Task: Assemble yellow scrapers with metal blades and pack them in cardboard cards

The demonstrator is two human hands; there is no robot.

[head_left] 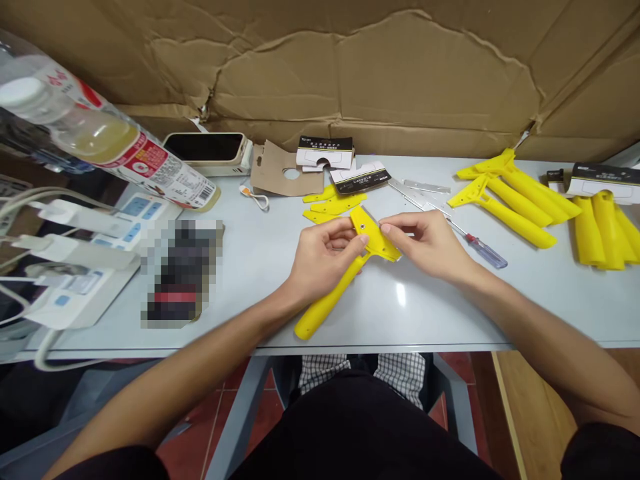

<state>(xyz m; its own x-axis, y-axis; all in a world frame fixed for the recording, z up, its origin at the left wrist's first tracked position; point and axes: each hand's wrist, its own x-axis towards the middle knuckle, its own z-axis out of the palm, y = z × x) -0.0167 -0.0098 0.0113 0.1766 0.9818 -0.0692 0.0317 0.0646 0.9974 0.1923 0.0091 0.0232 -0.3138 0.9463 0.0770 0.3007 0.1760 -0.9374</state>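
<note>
We hold the yellow scraper (340,287) just above the front edge of the table (425,307), about midway along it, its handle slanting down toward the front left corner. Our left hand (323,257) pinches its head, thumb pressed flat on the near face and the other fingers curled behind. Our right hand (433,243) brings thumb and forefinger close together at the head's right side (whether they grip that edge or some small piece, we cannot tell), with the remaining fingers bent inward.

Beyond our hands, toward the back edge, we have flat yellow pieces (337,202) beside black-and-white cards (360,178). Metal strips (425,187) lie to the right of these, and a screwdriver (487,252) points its clear handle toward the front right corner. Near the back right corner we see more yellow scrapers (520,207), and by the right edge a cluster of yellow handles (603,233). On the left side stand a bottle (145,157) and a white power strip (117,263), with a phone (205,147) by the back edge.
</note>
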